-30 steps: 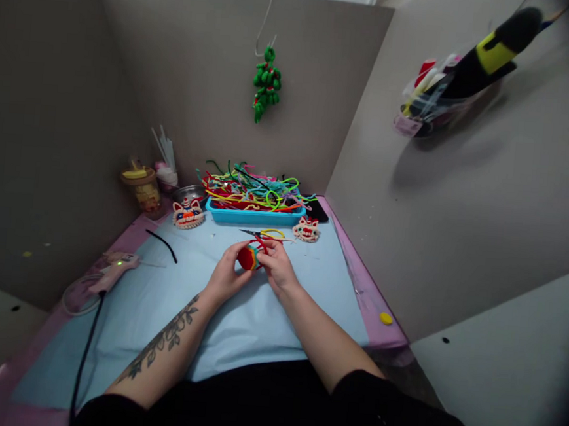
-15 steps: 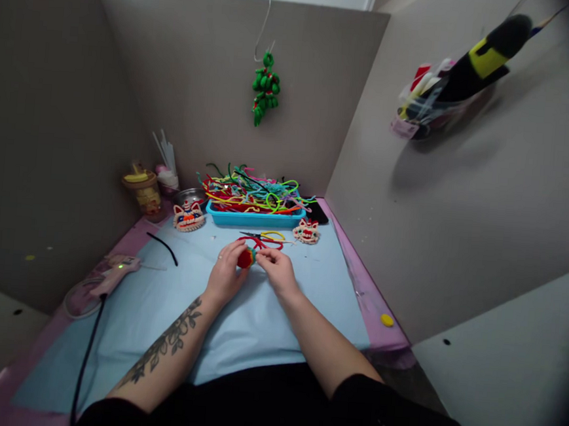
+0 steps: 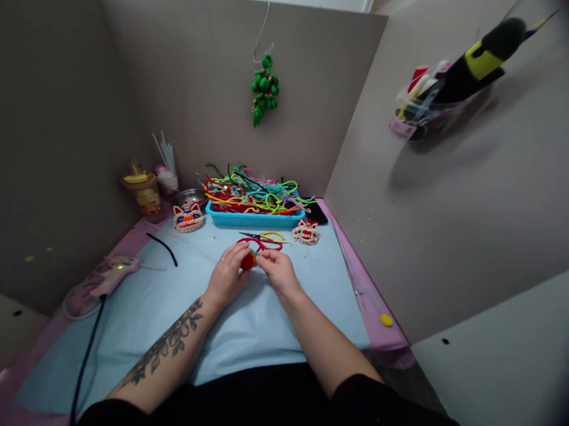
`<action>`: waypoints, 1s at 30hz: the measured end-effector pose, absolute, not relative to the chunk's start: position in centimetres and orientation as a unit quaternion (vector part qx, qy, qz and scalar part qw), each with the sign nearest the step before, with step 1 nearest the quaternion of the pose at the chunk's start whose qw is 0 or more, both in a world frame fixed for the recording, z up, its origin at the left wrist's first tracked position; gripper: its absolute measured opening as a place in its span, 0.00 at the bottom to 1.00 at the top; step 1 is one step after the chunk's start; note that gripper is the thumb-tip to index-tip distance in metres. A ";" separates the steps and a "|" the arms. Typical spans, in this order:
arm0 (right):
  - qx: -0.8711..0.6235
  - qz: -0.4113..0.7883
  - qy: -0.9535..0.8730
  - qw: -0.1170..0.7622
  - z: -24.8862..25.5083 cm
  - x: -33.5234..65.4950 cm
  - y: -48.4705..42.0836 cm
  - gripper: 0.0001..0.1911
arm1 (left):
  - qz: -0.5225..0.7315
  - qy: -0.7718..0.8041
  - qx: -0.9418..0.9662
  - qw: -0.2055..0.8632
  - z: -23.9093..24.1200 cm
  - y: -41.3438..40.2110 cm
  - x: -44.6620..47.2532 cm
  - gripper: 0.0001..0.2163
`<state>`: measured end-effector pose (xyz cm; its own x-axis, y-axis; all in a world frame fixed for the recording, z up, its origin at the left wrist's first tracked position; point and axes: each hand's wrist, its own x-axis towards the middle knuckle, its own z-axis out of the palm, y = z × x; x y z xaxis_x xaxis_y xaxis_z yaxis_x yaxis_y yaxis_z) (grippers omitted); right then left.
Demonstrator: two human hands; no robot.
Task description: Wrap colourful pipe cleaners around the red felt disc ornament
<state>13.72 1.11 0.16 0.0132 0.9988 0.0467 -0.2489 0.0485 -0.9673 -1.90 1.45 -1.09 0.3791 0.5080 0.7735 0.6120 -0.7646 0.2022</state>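
Observation:
Over the middle of the blue cloth, my left hand (image 3: 228, 273) is closed round a small red pipe-cleaner piece (image 3: 248, 261) with an orange and teal edge. My right hand (image 3: 278, 270) pinches the teal edge on its right side. Part of the piece is hidden behind my fingers. Just beyond my hands lie scissors (image 3: 262, 242) with red handles, and a yellow-handled tool (image 3: 271, 236) with dark blades is close to them. A pipe-cleaner animal head (image 3: 188, 217) sits to the left and a smaller one (image 3: 306, 232) to the right.
A blue tray (image 3: 254, 220) heaped with coloured pipe cleaners stands at the back. On the left are a pink glue gun (image 3: 114, 277), a black pipe cleaner (image 3: 163, 248) and a drink cup (image 3: 143, 194). Grey partitions enclose the table; a holder (image 3: 420, 112) hangs on the right one.
The red piece has turned slightly in my fingers, showing less of its teal edge. My left hand has shifted a little; both hands keep their hold.

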 end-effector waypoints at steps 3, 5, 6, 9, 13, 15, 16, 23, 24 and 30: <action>-0.425 0.543 -0.442 0.573 0.1 13.8 1.2 0.11 | -0.443 -0.338 -0.829 0.048 -1.1 1.4 -1.8 0.25; -0.429 0.541 -0.440 0.574 -0.1 13.8 1.2 0.11 | -0.455 -0.340 -0.822 0.035 -1.2 1.4 -1.8 0.25; -0.431 0.539 -0.439 0.576 -0.1 13.8 1.2 0.11 | -0.463 -0.346 -0.816 0.026 -1.2 1.4 -1.8 0.26; -0.433 0.523 -0.435 0.592 -0.1 13.7 1.2 0.13 | -0.488 -0.381 -0.786 -0.001 -1.5 1.5 -2.0 0.28; -0.419 0.484 -0.405 0.653 0.0 13.5 1.2 0.16 | -0.499 -0.403 -0.767 -0.027 -1.7 1.7 -2.3 0.30; -0.395 0.508 -0.367 0.671 0.0 13.3 1.3 0.20 | -0.501 -0.390 -0.771 -0.039 -1.7 1.6 -2.2 0.30; -0.378 0.538 -0.350 0.667 -0.1 13.3 1.3 0.21 | -0.503 -0.382 -0.774 -0.046 -1.7 1.6 -2.1 0.30; -0.296 0.650 -0.329 0.617 -0.2 13.1 1.4 0.22 | -0.500 -0.349 -0.790 -0.061 -1.7 1.3 -1.7 0.29; -0.298 0.647 -0.331 0.619 -0.2 13.2 1.4 0.22 | -0.500 -0.346 -0.792 -0.059 -1.6 1.2 -1.7 0.29; -0.306 0.638 -0.336 0.622 -0.2 13.2 1.4 0.21 | -0.500 -0.323 -0.803 -0.038 -1.0 1.0 -1.7 0.28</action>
<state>13.25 1.40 -0.16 -0.0396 0.9988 0.0273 -0.5871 -0.0011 -0.8095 -1.70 0.99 -0.95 0.2911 0.5568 0.7779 0.4809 -0.7881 0.3842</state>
